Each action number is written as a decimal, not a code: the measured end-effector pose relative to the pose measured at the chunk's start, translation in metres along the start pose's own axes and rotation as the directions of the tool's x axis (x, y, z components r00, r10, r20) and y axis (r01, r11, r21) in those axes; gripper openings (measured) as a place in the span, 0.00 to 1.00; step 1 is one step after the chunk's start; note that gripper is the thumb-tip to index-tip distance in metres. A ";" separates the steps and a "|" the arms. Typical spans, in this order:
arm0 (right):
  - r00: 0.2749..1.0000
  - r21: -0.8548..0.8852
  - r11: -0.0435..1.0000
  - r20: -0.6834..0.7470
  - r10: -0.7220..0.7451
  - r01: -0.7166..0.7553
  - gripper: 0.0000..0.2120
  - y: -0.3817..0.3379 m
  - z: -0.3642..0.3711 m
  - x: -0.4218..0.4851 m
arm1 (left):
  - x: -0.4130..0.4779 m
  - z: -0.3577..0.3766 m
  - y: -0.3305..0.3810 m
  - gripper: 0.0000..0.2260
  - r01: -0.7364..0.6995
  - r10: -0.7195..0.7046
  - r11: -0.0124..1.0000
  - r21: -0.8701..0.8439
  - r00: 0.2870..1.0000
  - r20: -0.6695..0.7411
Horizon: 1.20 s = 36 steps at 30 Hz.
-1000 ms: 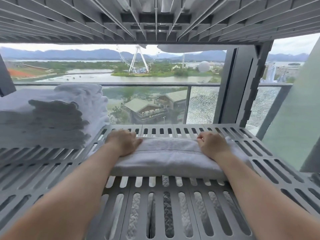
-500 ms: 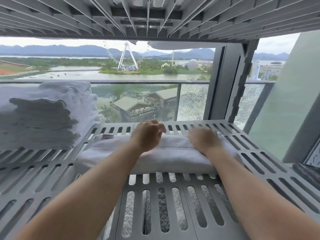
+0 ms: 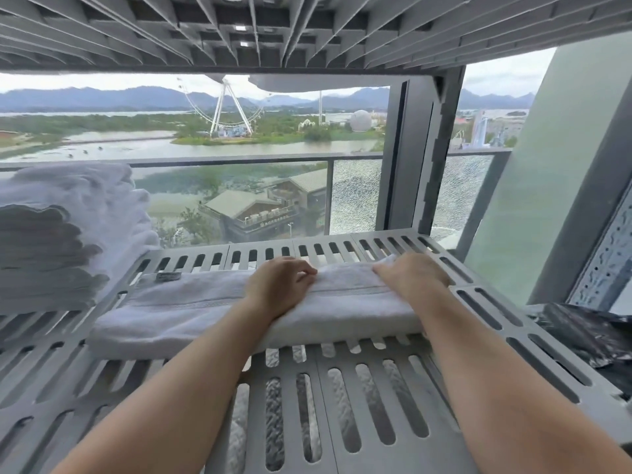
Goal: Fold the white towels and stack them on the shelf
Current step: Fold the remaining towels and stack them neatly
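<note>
The left hand [image 3: 278, 285] has its fingers [image 3: 302, 272] curled on the folded towel [image 3: 191, 302]; whether they pinch it, I cannot tell. The right hand [image 3: 412, 277] presses it flat-fingered. The towel lies on the shelf [image 3: 319, 422], right of 1 stack [image 3: 68, 234].

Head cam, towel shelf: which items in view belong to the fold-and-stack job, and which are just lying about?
Job:
- folded towel, with left hand curled on it and right hand flat on it
- towel stack, at left
- slotted shelf

Lying about:
- dark crinkled plastic, at right
- balcony railing, behind
</note>
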State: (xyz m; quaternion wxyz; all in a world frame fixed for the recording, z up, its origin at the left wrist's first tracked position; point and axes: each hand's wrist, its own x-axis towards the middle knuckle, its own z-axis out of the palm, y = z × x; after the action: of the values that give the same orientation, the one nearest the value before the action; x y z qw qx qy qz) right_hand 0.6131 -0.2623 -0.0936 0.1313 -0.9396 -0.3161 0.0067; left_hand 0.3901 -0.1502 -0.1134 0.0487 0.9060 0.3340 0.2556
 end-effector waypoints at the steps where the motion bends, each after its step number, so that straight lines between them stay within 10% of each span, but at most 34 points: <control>1: 0.999 0.018 1.000 0.024 -0.023 0.022 0.37 0.001 0.000 0.001 | -0.001 0.001 0.000 0.09 0.000 0.000 1.000 -0.006 1.000 -0.016; 13: 0.949 0.178 0.942 0.088 -0.302 0.284 0.25 0.000 -0.004 -0.006 | -0.005 -0.002 0.001 0.08 -0.006 0.004 0.998 -0.055 0.999 -0.041; 17: 0.987 0.303 0.941 0.008 -0.159 0.149 0.26 0.003 -0.015 -0.001 | -0.006 -0.003 0.000 0.11 -0.003 0.003 1.000 0.017 1.000 -0.009; 26: 0.886 0.315 0.945 0.411 -0.217 0.085 0.39 0.014 -0.035 -0.005 | -0.013 -0.004 0.005 0.10 -0.102 0.147 0.973 0.209 0.966 -0.213; 36: 0.758 0.875 0.361 0.467 -0.456 -0.322 0.22 -0.024 -0.040 -0.021 | -0.039 -0.053 0.003 0.27 0.084 -0.115 0.992 0.097 0.917 0.381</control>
State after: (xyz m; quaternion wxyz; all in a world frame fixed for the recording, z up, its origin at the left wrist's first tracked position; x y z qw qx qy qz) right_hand 0.5863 -0.2663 -0.0510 0.5190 -0.6136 -0.3202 0.5016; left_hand 0.3406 -0.1819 -0.0838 0.0910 0.9215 0.3733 0.0560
